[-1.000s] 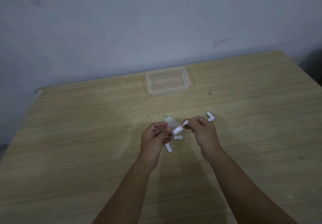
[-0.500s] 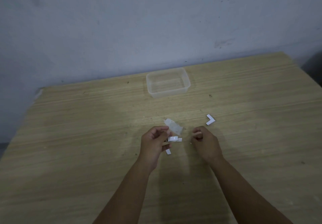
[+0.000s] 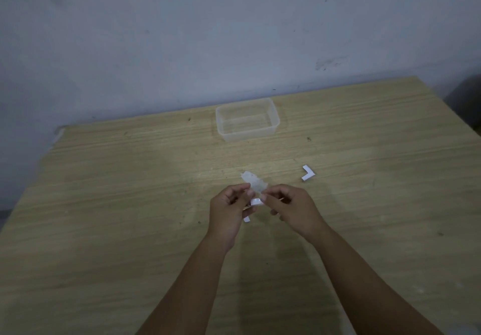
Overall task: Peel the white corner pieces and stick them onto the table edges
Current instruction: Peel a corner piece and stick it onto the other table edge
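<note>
My left hand (image 3: 229, 211) and my right hand (image 3: 292, 211) meet over the middle of the wooden table (image 3: 130, 204). Their fingertips pinch a small white corner piece (image 3: 256, 202) between them. A translucent crumpled bit (image 3: 254, 183) shows just beyond the fingertips; I cannot tell whether it is held or lies on the table. Another white piece (image 3: 246, 219) peeks out under my left hand. A white L-shaped corner piece (image 3: 308, 173) lies loose on the table to the right.
A clear plastic tub (image 3: 247, 131) stands near the table's far edge, against the grey wall. The table's left edge (image 3: 31, 178) and right edge (image 3: 463, 116) are in view.
My right hand drew away from the left half a second ago, then came back and now pinches the white piece together with my left hand. Both hands sit slightly lower on the table.
</note>
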